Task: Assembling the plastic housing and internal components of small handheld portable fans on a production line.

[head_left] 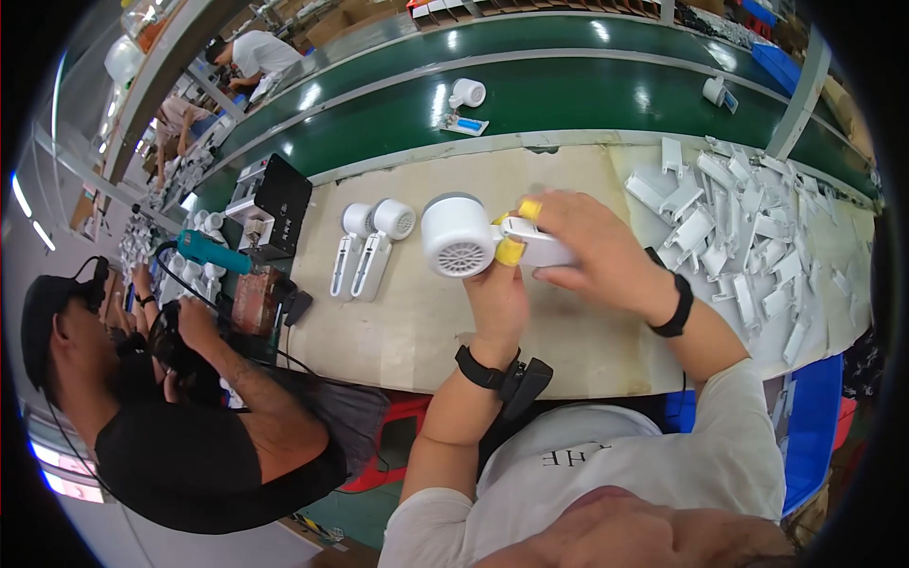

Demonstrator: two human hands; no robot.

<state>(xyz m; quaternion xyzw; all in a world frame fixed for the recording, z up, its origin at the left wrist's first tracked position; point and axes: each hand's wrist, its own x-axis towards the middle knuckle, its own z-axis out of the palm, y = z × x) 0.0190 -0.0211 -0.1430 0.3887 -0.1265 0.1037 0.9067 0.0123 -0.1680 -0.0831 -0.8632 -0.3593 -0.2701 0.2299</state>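
A white handheld fan (pixel 458 232) with a round, grilled head is held above the table, its head toward the left and its handle toward the right. From below, my left hand (pixel 499 308) closes round the fan near its neck. My right hand (pixel 598 248) grips the handle from the right, slightly blurred, with its fingers over the top. Yellow wraps show on fingertips of my hands. To the left, two similar white fans (pixel 371 248) lie side by side, with their handles pointing toward me.
Loose white plastic shells (pixel 701 222) are heaped at the table's right. A green conveyor belt (pixel 568 90) runs behind, carrying a fan with a blue battery (pixel 468 124). Left stand a black case (pixel 275 204), a teal power tool (pixel 213 253) and a co-worker (pixel 189 435). A blue bin (pixel 816 435) sits lower right.
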